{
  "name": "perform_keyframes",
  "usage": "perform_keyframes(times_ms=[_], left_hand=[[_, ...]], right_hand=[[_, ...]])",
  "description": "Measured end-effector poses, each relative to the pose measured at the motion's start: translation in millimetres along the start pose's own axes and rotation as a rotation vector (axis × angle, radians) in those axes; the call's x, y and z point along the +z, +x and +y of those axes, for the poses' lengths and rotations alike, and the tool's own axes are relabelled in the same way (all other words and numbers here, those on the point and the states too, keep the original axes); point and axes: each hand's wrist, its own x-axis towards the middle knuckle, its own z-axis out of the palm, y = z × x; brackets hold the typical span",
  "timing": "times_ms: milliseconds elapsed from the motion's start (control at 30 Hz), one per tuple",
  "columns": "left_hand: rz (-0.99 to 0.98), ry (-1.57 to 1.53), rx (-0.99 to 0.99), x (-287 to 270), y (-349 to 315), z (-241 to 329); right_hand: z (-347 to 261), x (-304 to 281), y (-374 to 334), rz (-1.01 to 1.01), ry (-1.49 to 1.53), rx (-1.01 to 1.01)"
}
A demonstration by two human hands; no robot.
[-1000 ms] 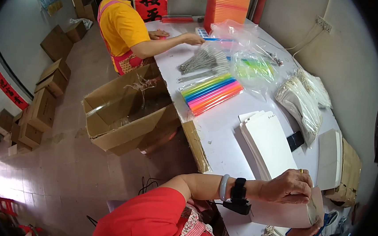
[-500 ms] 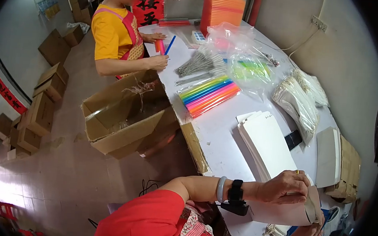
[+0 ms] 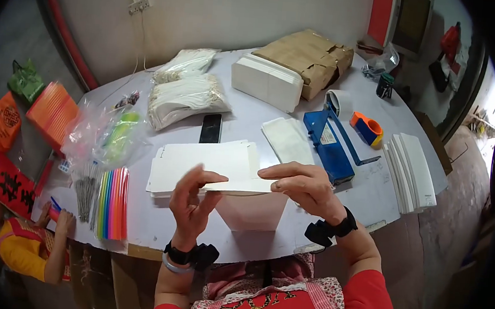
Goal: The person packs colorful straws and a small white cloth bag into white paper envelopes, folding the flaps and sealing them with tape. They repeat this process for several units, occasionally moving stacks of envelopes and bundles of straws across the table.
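Left hand (image 3: 188, 202): narrowly pinching upper edge of pale paper piece (image 3: 251, 213), left end.
Right hand (image 3: 311, 188): narrowly pinching same edge, right end.
Pale paper piece: spanning between both hands.
White stack (image 3: 200, 162): just beyond left hand.
Coloured tubes (image 3: 113, 202): left of left hand.
Blue tool (image 3: 328, 149): beyond right hand.

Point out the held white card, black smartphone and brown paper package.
Held white card (image 3: 252, 214), head view: lower front panel.
Black smartphone (image 3: 210, 129), head view: dark front.
Brown paper package (image 3: 307, 56), head view: upper face.
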Motion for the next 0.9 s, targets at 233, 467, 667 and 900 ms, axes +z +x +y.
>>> perform_keyframes(times_ms=[233,467,667,900], left_hand=[[-0.258,-0.132,-0.066,0,10,14],[-0.288,0.027,0.087,-1,8,6],[-0.345,0.025,0.109,-1,16,15],[-0.336,0.067,-0.051,-2,13,28]], right_hand=[[-6,7,-10,-0.015,-0.047,-0.02],[-13,14,-6,0.029,0.21,0.143],[-18,20,-10,0.078,0.238,0.263],[-26,18,-4,0.08,0.346,0.422]])
